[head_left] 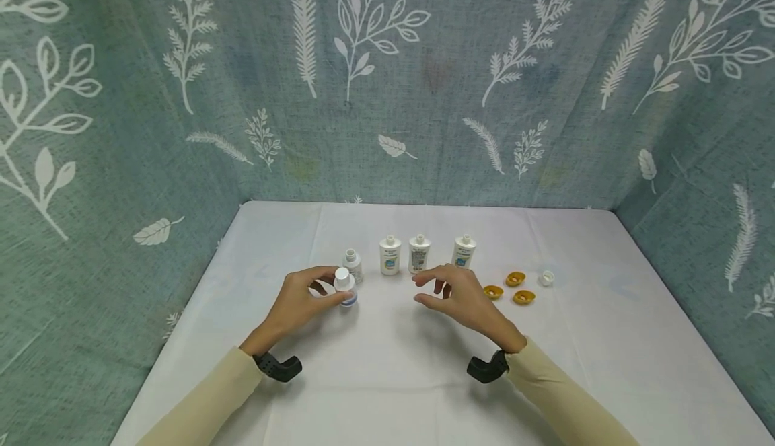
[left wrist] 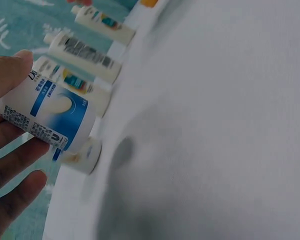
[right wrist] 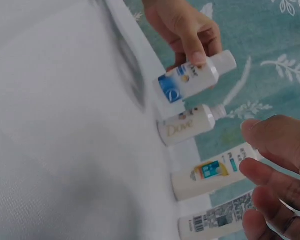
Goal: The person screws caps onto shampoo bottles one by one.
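My left hand [head_left: 303,298] grips a small white bottle [left wrist: 65,107] with a blue label and a white cap, thumb on one side and fingers on the other. In the left wrist view its base stands out over the white table [left wrist: 205,100]. Just behind it is a small white Dove bottle [right wrist: 187,124] with a bare threaded neck. To the right, my right hand [head_left: 457,298] hovers with loosely bent, spread fingers and holds nothing. Its fingertips are near the taller white bottles [head_left: 390,256] at the back, which stand upright without caps.
Right of my right hand, three amber-yellow caps [head_left: 523,296] lie on the table, one partly beside the wrist. A white cap [head_left: 547,278] lies further right. A patterned green cloth [head_left: 387,83] hangs behind the table and along its sides.
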{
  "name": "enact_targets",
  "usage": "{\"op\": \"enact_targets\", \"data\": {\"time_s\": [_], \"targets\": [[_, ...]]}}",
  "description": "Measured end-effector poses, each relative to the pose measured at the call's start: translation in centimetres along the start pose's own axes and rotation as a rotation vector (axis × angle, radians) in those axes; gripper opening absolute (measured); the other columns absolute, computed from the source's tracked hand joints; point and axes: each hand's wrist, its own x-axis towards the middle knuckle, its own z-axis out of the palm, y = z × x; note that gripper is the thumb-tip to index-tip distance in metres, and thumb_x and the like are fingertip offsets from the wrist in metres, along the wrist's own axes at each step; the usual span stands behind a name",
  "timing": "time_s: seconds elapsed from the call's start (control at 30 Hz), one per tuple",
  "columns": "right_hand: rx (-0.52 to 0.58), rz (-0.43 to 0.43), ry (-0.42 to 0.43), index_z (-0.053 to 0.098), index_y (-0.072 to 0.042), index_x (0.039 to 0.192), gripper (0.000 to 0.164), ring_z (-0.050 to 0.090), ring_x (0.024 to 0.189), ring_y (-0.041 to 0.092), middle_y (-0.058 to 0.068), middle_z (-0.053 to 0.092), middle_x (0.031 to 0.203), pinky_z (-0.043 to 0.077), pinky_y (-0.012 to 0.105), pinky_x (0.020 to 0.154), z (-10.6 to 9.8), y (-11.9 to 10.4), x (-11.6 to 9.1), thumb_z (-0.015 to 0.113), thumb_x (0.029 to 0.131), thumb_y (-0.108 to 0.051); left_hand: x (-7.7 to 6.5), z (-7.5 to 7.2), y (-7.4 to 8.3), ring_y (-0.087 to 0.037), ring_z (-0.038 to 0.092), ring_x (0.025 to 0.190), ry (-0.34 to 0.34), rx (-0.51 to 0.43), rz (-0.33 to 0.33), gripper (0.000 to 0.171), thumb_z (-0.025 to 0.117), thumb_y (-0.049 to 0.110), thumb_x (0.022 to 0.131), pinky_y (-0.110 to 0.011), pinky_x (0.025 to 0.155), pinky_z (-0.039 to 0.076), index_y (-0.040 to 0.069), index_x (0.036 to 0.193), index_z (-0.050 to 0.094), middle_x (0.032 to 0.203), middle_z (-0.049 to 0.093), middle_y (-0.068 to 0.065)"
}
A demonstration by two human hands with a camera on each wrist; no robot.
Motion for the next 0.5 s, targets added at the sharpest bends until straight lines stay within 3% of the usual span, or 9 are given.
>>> {"op": "enact_targets", "data": {"time_s": [0.17,0.5], "targets": [[0.010,0.010,0.019,0.078,-0.021,0.113,0.025,0.062,0.078,0.019,-0.001,0.076,0.104,0.056,0.031,0.065,-0.3,0.5,-0.6,0.084,0.089,-0.022,-0.6,-2.0,-0.7,-0.019,0.069,0.089,0.055,0.045,-0.026,0.047,0.089,0.038,0.082,-0.035,0.075,0.059,0.017,0.122,0.074,0.103,0.073,0.008],[0.000,0.037,0.003,0.077,-0.022,0.113,0.026,0.060,0.079,0.016,0.001,0.076,0.104,0.056,0.030,0.066,-0.4,1.7,-1.4,0.084,0.089,-0.023,-0.7,-4.9,-2.9,-0.027,0.070,0.090,0.118,0.113,-0.064,0.045,0.087,0.035,0.085,-0.031,0.075,0.058,0.015,0.123,0.073,0.103,0.074,0.003]]}}
